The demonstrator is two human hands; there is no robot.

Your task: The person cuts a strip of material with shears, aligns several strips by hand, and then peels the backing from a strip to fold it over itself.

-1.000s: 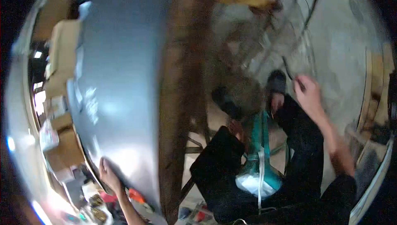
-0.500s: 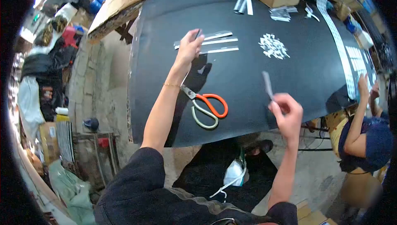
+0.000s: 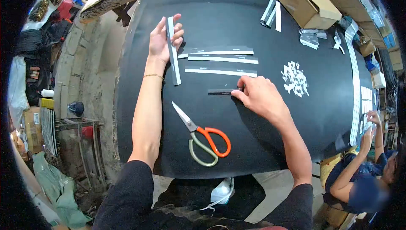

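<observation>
My left hand (image 3: pixel 163 39) is raised palm up over the left part of the table, its fingers curled behind a black-and-white strip (image 3: pixel 174 63) that lies across them. Low over the table, my right hand (image 3: pixel 259 94) pinches one end of a dark strip (image 3: pixel 220 92) with small pale lettering. Between the hands, several similar strips (image 3: pixel 221 71) with white edges lie in rough rows. Scissors (image 3: pixel 202 139) with one orange and one pale green handle rest partly spread near the front, touched by neither hand.
A heap of small white pieces (image 3: pixel 294 79) lies right of my right hand. Toward the back right are more strips (image 3: pixel 270 13), a cardboard box (image 3: pixel 308 3) and a long white tape (image 3: pixel 354 77). A co-worker (image 3: pixel 355 175) works at the right edge.
My right hand has moved up and left with its strip, bringing it down near the rows. My left hand has turned palm up, and its strip now shows. The camera view has shifted.
</observation>
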